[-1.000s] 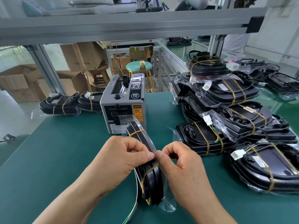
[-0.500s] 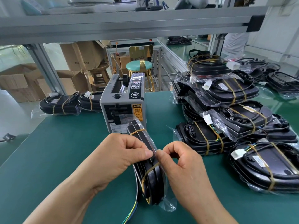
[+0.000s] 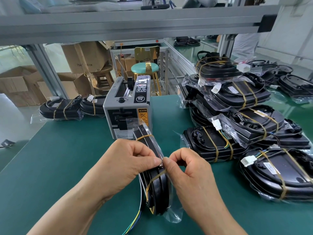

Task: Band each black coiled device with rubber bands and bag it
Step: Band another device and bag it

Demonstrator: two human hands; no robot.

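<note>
While the black coiled device (image 3: 157, 189) stands on its edge on the green worktop (image 3: 59, 158), both hands meet at its upper rim. The device is inside a clear bag (image 3: 172, 212), and two yellowish rubber bands go around it, one near the far end (image 3: 144, 137) and one near the middle (image 3: 155, 177). The left hand (image 3: 128, 163) has its fingers curled and pinches the film of the bag between thumb and forefinger. The right hand (image 3: 191, 170) pinches the same film just beside it, so the fingertips of both hands almost touch. Coloured wires (image 3: 135, 219) come out from the near end of the device. Behind the device stands a grey tape dispenser (image 3: 127, 114). At the right lies a pile of banded, bagged devices (image 3: 245, 119), and two more bagged devices (image 3: 61, 107) lie at the far left edge.
</note>
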